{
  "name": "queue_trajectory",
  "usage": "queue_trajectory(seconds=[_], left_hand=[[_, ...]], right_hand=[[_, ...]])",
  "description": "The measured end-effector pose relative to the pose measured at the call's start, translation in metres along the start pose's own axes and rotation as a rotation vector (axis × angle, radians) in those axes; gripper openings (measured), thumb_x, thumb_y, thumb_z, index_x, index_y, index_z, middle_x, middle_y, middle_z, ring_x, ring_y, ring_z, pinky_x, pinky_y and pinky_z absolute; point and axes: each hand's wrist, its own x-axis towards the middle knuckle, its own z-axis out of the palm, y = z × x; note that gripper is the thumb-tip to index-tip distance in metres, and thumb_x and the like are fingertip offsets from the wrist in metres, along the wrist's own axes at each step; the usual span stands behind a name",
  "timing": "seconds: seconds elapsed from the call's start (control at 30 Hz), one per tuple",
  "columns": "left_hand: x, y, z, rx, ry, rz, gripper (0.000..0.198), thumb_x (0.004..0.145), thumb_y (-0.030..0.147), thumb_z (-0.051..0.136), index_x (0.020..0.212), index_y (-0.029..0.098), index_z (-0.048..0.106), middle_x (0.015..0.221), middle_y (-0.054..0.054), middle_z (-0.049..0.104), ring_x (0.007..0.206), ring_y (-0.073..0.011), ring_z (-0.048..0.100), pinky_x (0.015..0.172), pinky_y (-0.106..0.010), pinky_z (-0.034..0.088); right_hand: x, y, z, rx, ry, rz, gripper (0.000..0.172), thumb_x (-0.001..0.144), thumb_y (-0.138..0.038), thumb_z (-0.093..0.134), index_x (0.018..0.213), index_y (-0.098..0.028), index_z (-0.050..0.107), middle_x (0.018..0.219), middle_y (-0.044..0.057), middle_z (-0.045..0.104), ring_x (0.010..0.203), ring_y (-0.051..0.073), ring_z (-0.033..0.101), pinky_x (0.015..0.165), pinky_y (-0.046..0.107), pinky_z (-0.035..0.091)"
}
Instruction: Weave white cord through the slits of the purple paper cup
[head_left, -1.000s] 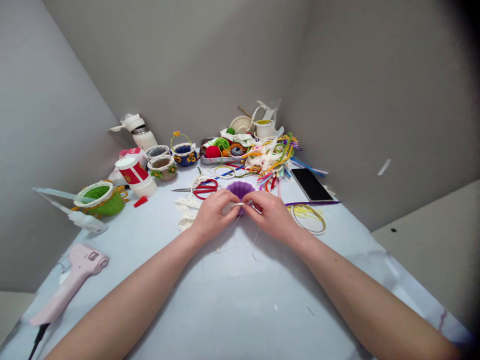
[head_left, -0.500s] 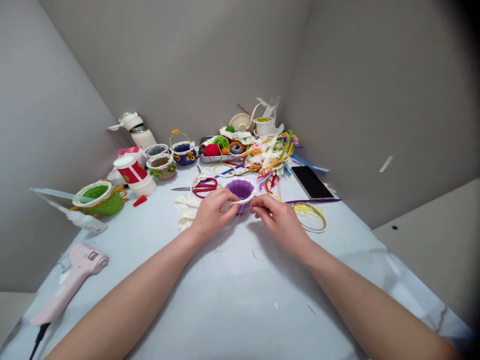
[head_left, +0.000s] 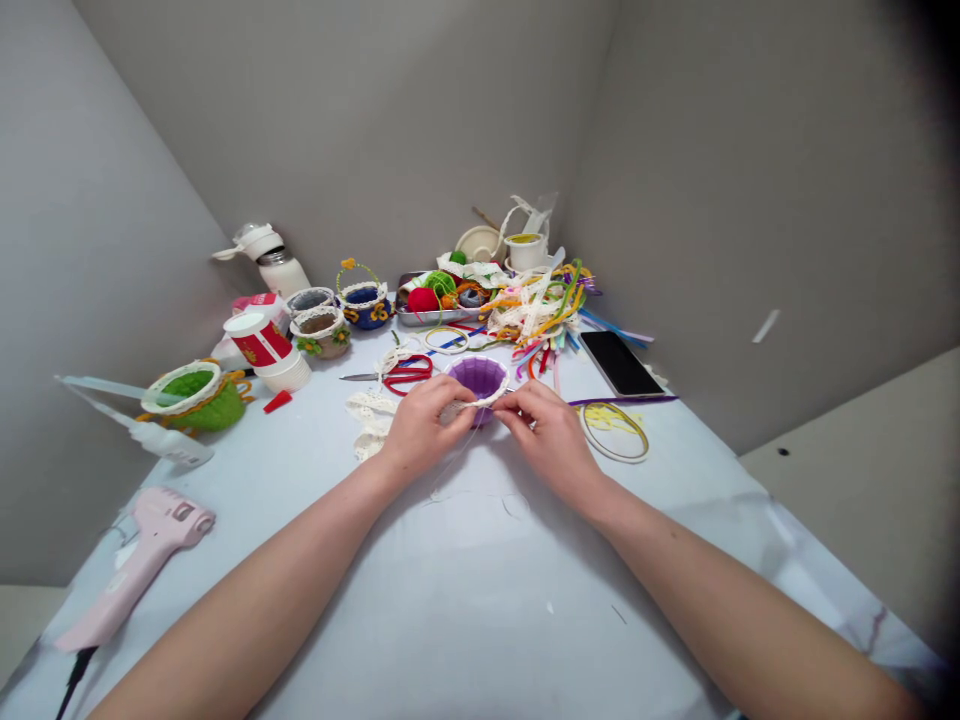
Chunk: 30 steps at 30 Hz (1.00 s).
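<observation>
The person's left hand (head_left: 426,415) covers the near-left side of the purple ribbed cup with a white braided rim (head_left: 478,376), thumb and fingers grasping that rim at seven o'clock, while the right hand (head_left: 553,440) has its fingertips bunched at the rim's four o'clock, and whether they grip the edge or something thin cannot be told. The cup sits mid-table straight ahead at twelve o'clock, mouth upward, its long axis roughly upright, its lower wall partly hidden. The pale bluish tabletop (head_left: 450,610) ends at plain grey walls (head_left: 390,130), cornering near one o'clock.
</observation>
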Motion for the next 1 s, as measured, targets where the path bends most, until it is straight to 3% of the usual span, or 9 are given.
queue_trajectory(seconds=[0.67,1.0], left_hand=[[-0.001,-0.001,0.001,0.089,0.022,0.022,0.007,0.085,0.019,0.061,0.084,0.019,0.068,0.085,-0.004,0.071,0.084,-0.0184,0.063,0.078,-0.033,0.049],[-0.004,-0.001,0.002,0.171,0.062,0.069,0.007,0.086,0.022,0.063,0.083,0.019,0.069,0.086,-0.005,0.072,0.086,-0.0196,0.065,0.080,-0.034,0.048]], right_hand=[[-0.003,-0.005,0.006,-0.011,0.017,0.034,0.012,0.088,-0.019,0.056,0.082,-0.020,0.066,0.080,0.003,0.062,0.076,0.017,0.058,0.070,0.030,0.044],[-0.003,-0.011,0.015,0.145,0.011,0.227,0.012,0.084,-0.020,0.057,0.076,-0.018,0.065,0.075,0.002,0.065,0.069,0.015,0.057,0.066,0.028,0.043]])
